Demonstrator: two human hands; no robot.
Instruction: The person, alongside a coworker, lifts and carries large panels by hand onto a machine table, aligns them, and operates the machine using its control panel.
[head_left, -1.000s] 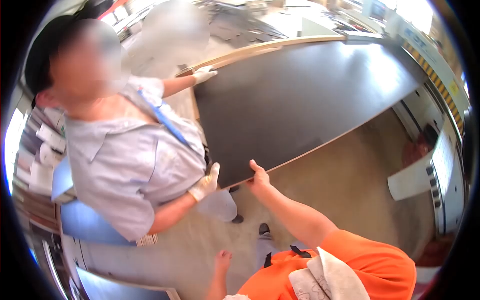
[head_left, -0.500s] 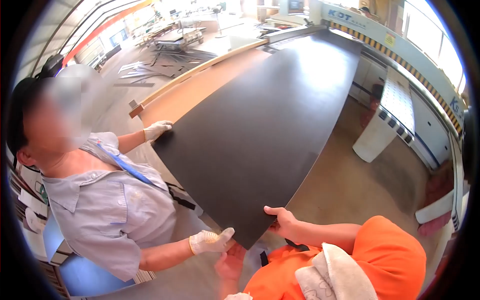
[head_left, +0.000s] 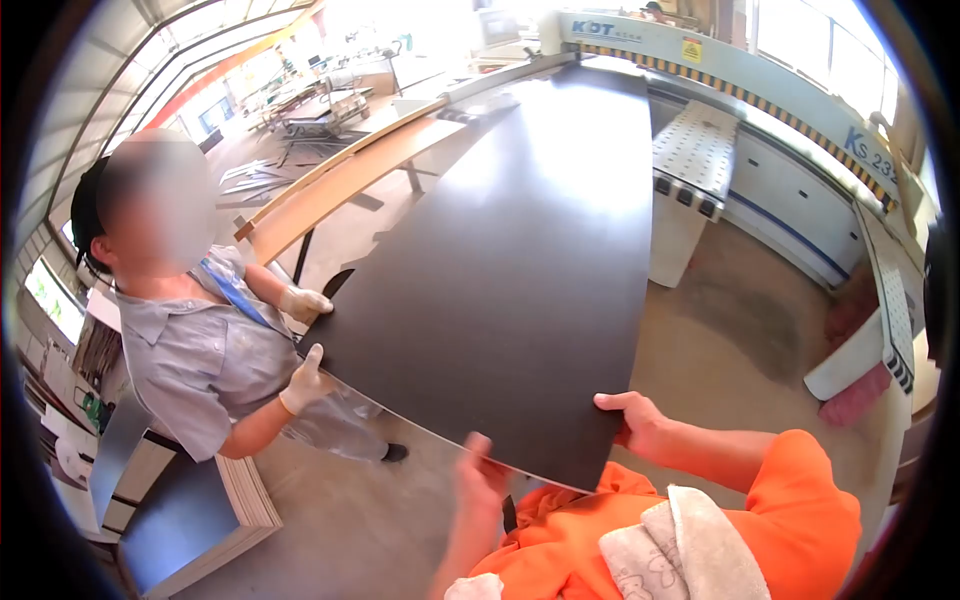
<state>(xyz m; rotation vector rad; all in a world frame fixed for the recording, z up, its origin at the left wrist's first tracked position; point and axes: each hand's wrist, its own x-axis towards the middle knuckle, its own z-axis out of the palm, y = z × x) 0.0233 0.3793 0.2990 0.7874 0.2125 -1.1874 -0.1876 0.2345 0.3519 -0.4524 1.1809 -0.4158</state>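
The left hand [head_left: 482, 478] holds the dark board [head_left: 500, 280] by its near edge; the right hand [head_left: 638, 422] grips its right edge; a co-worker [head_left: 190, 345] holds its left corner, likely sharing the weight.

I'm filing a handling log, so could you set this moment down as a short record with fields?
Load: large flat dark-grey panel
Left hand: bare, blurred, at the panel's near edge
Right hand: bare, thumb on top at the panel's right edge
Co-worker: person in grey short-sleeved shirt, white-gloved hands at the panel's left corner
Beyond: long white machine beam, yellow-black stripes
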